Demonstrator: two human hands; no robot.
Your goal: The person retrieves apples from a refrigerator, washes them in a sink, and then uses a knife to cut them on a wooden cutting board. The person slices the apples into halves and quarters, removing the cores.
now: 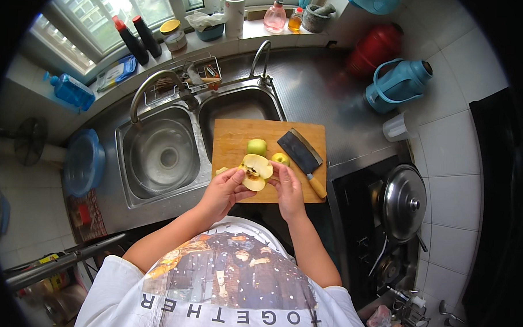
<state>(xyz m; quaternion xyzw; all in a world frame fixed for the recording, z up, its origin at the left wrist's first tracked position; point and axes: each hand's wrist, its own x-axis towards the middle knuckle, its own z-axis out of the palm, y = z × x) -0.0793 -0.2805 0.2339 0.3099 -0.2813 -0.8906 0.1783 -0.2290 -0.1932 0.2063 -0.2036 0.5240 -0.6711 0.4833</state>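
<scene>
Above the near part of a wooden cutting board, I hold a cut apple with its pale inside facing up and brown marks around the core. My left hand is closed on its left and lower edge. The fingers of my right hand grip its right edge. A green apple piece lies just beyond it, skin up. Beside my right fingertips sits another yellow-green apple piece. A cleaver with a wooden handle lies along the board's right side, its handle toward me.
The board overlaps the right basin of a double steel sink. To the right is a gas stove with a lidded pan. A blue thermos, a red thermos and a plastic cup stand at the back right. A blue basin leans at left.
</scene>
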